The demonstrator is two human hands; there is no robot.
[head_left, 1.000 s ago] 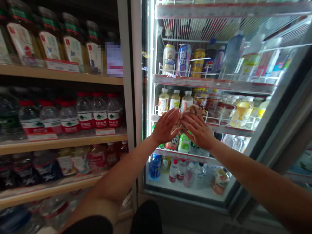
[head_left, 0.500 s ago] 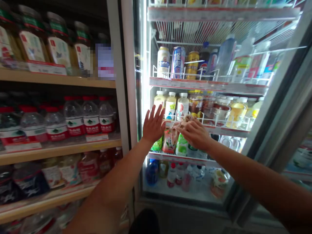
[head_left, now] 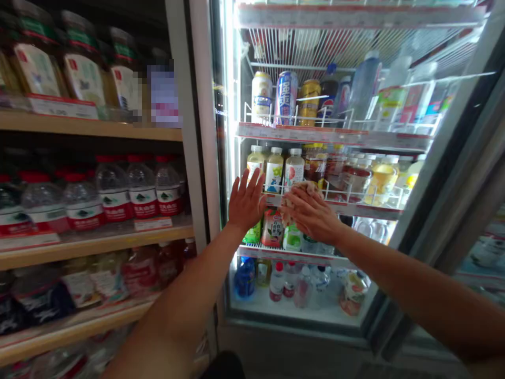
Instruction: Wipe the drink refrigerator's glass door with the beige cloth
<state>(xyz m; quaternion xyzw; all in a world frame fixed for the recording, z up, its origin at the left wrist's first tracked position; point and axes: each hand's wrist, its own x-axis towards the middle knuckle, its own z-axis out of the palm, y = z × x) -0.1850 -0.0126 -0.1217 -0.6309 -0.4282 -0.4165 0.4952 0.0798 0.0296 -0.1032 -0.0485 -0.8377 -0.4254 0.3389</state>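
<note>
My left hand (head_left: pixel 245 202) lies flat with its fingers spread, apparently against the glass door (head_left: pixel 272 310) of a lit drinks cooler. It holds nothing. To its right, my right hand (head_left: pixel 315 215) presses a crumpled, pale brownish cloth (head_left: pixel 310 187) with its fingers stretched over it. Part of the cloth shows above the fingers and at their tips. Behind the two hands, inside the cooler, stand pale juice bottles (head_left: pixel 274 169) with white caps and a reddish drink bottle (head_left: pixel 272 229). My hands cover parts of these bottles.
Shelves to the left hold water bottles (head_left: pixel 114 195) with red caps and larger tea bottles (head_left: pixel 84 68). Cans (head_left: pixel 286 97) stand on an upper cooler shelf, and small bottles (head_left: pixel 277 281) at the bottom. A dark door frame (head_left: pixel 437 158) slants along the right.
My right hand has gone from bunched around the cloth to flatter, with fingers extended over it. My left hand keeps its place on the glass. The view has shifted slightly.
</note>
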